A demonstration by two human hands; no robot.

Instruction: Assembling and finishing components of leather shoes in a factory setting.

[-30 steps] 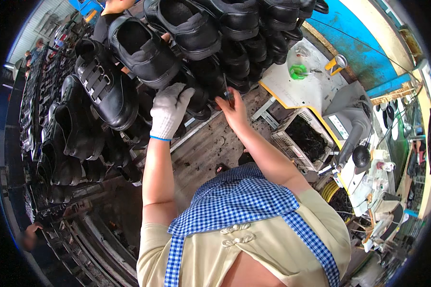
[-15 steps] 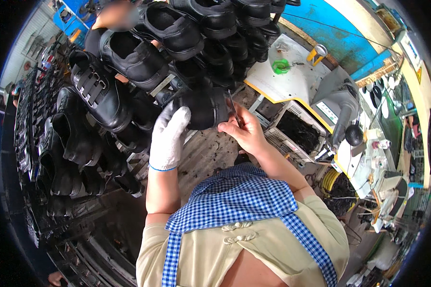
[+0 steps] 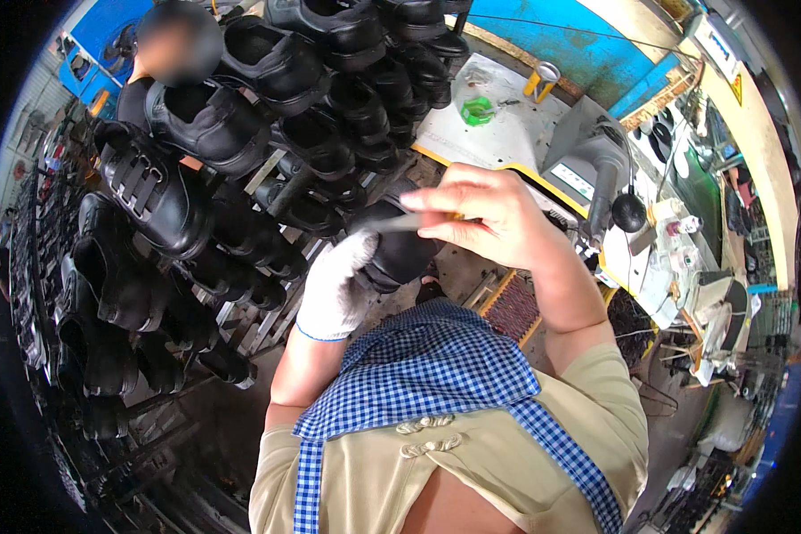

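My left hand (image 3: 332, 292), in a white knitted glove, is closed round a black leather shoe (image 3: 393, 256) in front of my chest. My bare right hand (image 3: 498, 218) is above and to the right of the shoe. Between its thumb and fingers it pinches a thin, flat, grey blade-like tool (image 3: 397, 223), smeared by motion. The tool lies across the top of the shoe, its tip close to my gloved thumb. I cannot make out whether it touches the leather. Much of the shoe's upper part is hidden behind my right fingers and the tool.
A rack of black shoes (image 3: 271, 67) fills the left and far side. Behind it is another person (image 3: 138, 98). To the right stands a white table (image 3: 498, 84) with a yellow edge, carrying a green object (image 3: 477, 111), a can (image 3: 540, 82) and a grey machine (image 3: 587, 138).
My right hand has risen and swung over the shoe with the tool, which now lies across it instead of at its right end. The shoe has been turned in my left hand. The view has shifted.
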